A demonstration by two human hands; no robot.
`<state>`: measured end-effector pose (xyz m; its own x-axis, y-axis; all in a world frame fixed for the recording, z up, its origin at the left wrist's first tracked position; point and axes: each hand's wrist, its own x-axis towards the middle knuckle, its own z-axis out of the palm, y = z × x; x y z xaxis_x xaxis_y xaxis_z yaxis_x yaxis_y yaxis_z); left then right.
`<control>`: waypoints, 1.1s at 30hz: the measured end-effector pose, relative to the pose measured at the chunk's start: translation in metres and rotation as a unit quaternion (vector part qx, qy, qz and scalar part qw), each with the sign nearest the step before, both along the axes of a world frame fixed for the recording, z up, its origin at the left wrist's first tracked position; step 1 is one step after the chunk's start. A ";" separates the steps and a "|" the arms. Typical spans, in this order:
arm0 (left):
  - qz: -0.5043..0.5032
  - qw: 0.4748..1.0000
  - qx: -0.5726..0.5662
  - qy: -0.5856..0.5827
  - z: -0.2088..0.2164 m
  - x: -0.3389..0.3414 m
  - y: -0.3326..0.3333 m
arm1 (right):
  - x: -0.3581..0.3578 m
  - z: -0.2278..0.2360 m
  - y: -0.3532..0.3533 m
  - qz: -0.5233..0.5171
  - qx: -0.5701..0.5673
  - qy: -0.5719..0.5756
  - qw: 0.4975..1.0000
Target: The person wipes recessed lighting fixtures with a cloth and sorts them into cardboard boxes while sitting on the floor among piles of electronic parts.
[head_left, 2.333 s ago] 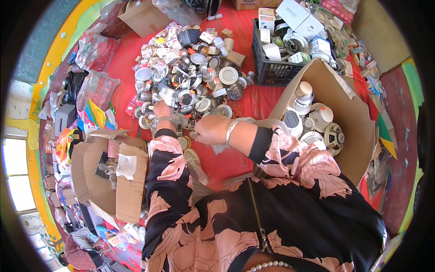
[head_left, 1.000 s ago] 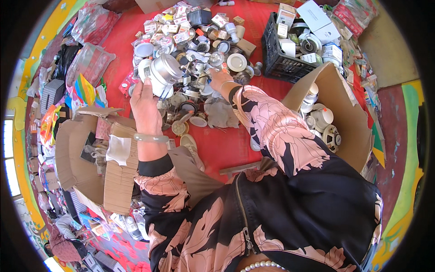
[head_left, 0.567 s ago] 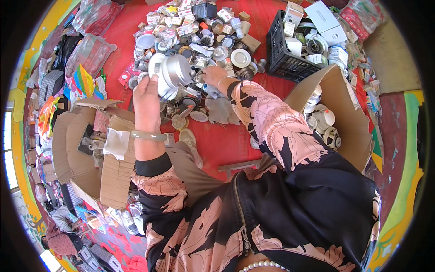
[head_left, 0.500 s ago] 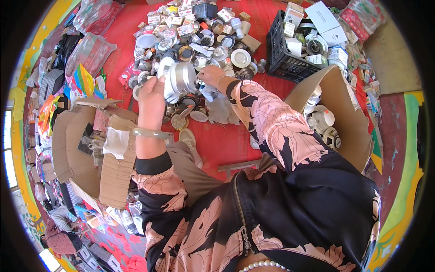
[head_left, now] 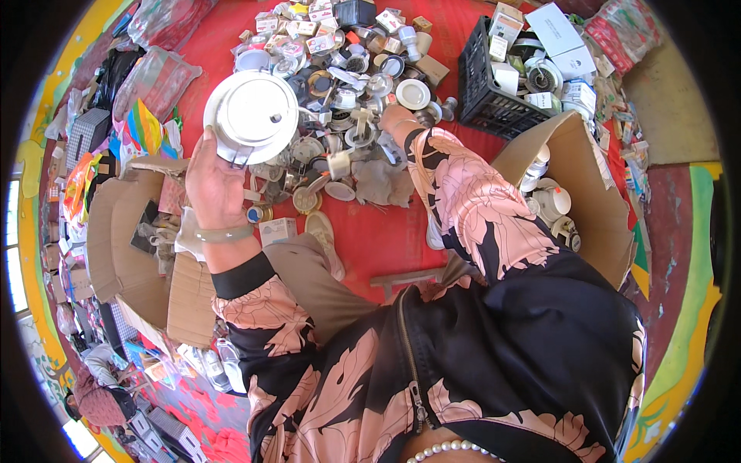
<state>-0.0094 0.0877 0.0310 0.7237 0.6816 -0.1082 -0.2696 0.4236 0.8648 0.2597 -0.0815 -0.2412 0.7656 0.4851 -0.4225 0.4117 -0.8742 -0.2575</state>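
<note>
My left hand (head_left: 214,181) grips a round white downlight (head_left: 248,116) by its lower left edge, tilted so its broad pale back faces me. Spring clips stick out at its rim, and a whitish cord runs from its right side toward the pile. At the right of the heap my right hand (head_left: 398,122) reaches in among the lamp parts; its fingers are mostly hidden. Under both hands lies a mixed pile of lamp fittings (head_left: 411,94), with small boxes at its far end. A small cream block (head_left: 339,164) looks blurred below the cord.
A black plastic crate (head_left: 494,108) full of lamps and boxes stands at the far right. Nearer, an open carton (head_left: 598,201) holds white fittings. Another open carton (head_left: 127,239) is on the left. Plastic bags (head_left: 154,85) lie beyond it on the red cloth (head_left: 370,251).
My left hand has moved left with the downlight and turned it from its side to show its back. My right hand has shifted away from it, to the right.
</note>
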 end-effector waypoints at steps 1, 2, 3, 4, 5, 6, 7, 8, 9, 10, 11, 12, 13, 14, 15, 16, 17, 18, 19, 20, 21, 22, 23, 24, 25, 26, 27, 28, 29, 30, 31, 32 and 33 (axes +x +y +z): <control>-0.004 1.000 -0.018 -0.011 0.001 0.000 0.000 | 0.003 0.000 0.000 0.016 -0.007 -0.015 1.000; -0.009 0.999 -0.036 -0.021 0.001 0.001 0.001 | 0.008 0.001 -0.001 0.029 -0.012 -0.019 0.999; -0.007 0.999 -0.034 -0.012 -0.007 -0.004 0.008 | 0.006 0.021 0.007 0.052 -0.014 -0.021 0.998; -0.005 0.999 -0.047 -0.009 -0.009 -0.008 0.008 | 0.004 0.039 0.012 0.073 -0.017 -0.026 0.997; -0.012 0.998 -0.060 -0.009 -0.008 -0.006 0.005 | 0.009 0.049 0.008 -0.018 0.085 0.057 0.995; -0.018 0.997 -0.070 -0.012 -0.005 -0.002 0.002 | 0.019 0.061 0.004 -0.107 0.188 0.137 0.967; -0.011 0.997 -0.073 0.000 -0.008 0.002 0.001 | 0.029 0.072 0.001 -0.189 0.288 0.216 0.913; -0.023 0.997 -0.079 -0.013 -0.011 0.006 -0.001 | 0.038 0.083 -0.003 -0.267 0.381 0.291 0.836; -0.020 0.996 -0.084 -0.013 -0.011 0.007 -0.003 | 0.042 0.109 -0.003 -0.306 0.489 0.365 0.731; -0.021 0.995 -0.092 -0.014 -0.010 0.008 -0.006 | 0.045 0.140 -0.009 -0.337 0.581 0.427 0.605; -0.033 0.995 -0.090 -0.027 -0.013 0.006 -0.005 | 0.042 0.170 -0.009 -0.306 0.634 0.449 0.551; 0.000 0.997 -0.080 -0.022 -0.011 0.009 -0.011 | 0.039 0.199 -0.015 -0.275 0.683 0.465 0.492; -0.016 0.996 -0.077 -0.038 -0.013 0.009 -0.012 | 0.029 0.224 -0.017 -0.268 0.707 0.450 0.475; -0.038 0.995 -0.079 -0.055 -0.018 0.013 -0.016 | 0.015 0.249 -0.028 -0.266 0.731 0.429 0.460; -0.038 0.996 -0.062 -0.046 -0.022 0.016 -0.020 | -0.013 0.280 -0.033 -0.214 0.773 0.369 0.469; -0.055 0.995 -0.050 -0.062 -0.023 0.020 -0.026 | -0.040 0.302 -0.037 -0.196 0.781 0.320 0.499; -0.047 0.996 -0.048 -0.058 -0.024 0.024 -0.035 | -0.067 0.320 -0.039 -0.179 0.786 0.267 0.527; -0.041 0.997 -0.047 -0.056 -0.023 0.028 -0.046 | -0.086 0.330 -0.039 -0.163 0.788 0.211 0.554; -0.068 0.993 -0.054 -0.078 -0.019 0.029 -0.057 | -0.095 0.320 -0.036 0.010 0.697 -0.052 0.715; -0.066 0.994 -0.061 -0.058 -0.024 0.035 -0.066 | -0.103 0.306 -0.035 0.174 0.506 -0.313 0.785; -0.074 0.995 -0.054 -0.037 -0.026 0.042 -0.081 | -0.121 0.295 -0.036 0.205 0.472 -0.353 0.782; -0.071 0.997 -0.038 -0.016 -0.022 0.041 -0.094 | -0.142 0.288 -0.036 0.241 0.446 -0.389 0.769; -0.064 0.996 -0.057 -0.027 -0.024 0.042 -0.103 | -0.153 0.279 -0.040 0.246 0.429 -0.393 0.776; -0.051 0.996 -0.071 -0.033 -0.027 0.039 -0.111 | -0.160 0.272 -0.041 0.251 0.418 -0.391 0.780; -0.036 0.995 -0.090 -0.004 -0.013 0.033 -0.128 | -0.160 0.271 -0.045 0.236 0.425 -0.364 0.795; -0.046 0.998 -0.046 0.004 -0.018 0.033 -0.130 | -0.159 0.270 -0.049 0.221 0.433 -0.335 0.808; -0.057 0.998 -0.002 0.012 -0.030 0.033 -0.130 | -0.157 0.270 -0.052 0.204 0.439 -0.305 0.820; -0.067 0.996 0.045 0.022 -0.038 0.034 -0.129 | -0.153 0.266 -0.050 0.173 0.440 -0.303 0.828; -0.063 0.991 0.115 0.039 -0.043 0.035 -0.129 | -0.148 0.260 -0.047 0.141 0.441 -0.300 0.834; -0.059 0.976 0.201 0.053 -0.042 0.035 -0.131 | -0.146 0.260 -0.045 0.111 0.440 -0.294 0.841; -0.054 0.955 0.285 0.068 -0.038 0.034 -0.133 | -0.144 0.263 -0.046 0.086 0.435 -0.284 0.850; -0.049 0.925 0.367 0.082 -0.035 0.034 -0.134 | -0.141 0.263 -0.045 0.057 0.414 -0.254 0.872; -0.059 0.916 0.388 0.083 -0.034 0.034 -0.135 | -0.137 0.262 -0.044 0.028 0.392 -0.224 0.892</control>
